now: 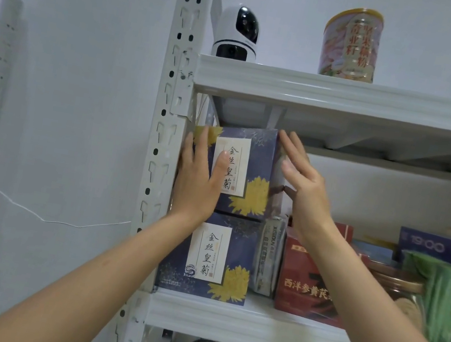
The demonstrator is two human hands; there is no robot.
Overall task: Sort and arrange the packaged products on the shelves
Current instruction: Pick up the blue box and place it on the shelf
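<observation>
Grips spread flat: left grip (197, 178) on upper box (251, 172) front, right grip (303, 184) against its side.

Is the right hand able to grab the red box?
Probably yes: the red box stands at the front of the shelf, just under the right hand, with only that arm before it.

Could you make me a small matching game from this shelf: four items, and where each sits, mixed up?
Items:
1. white camera
2. round tin
3. upper blue box
4. red box
Places:
a. middle shelf, right of the grey packet
b. top shelf, left end
c. on the lower blue box, between left hand and right hand
d. top shelf, right of the camera
Pairs: 1-b, 2-d, 3-c, 4-a
</observation>
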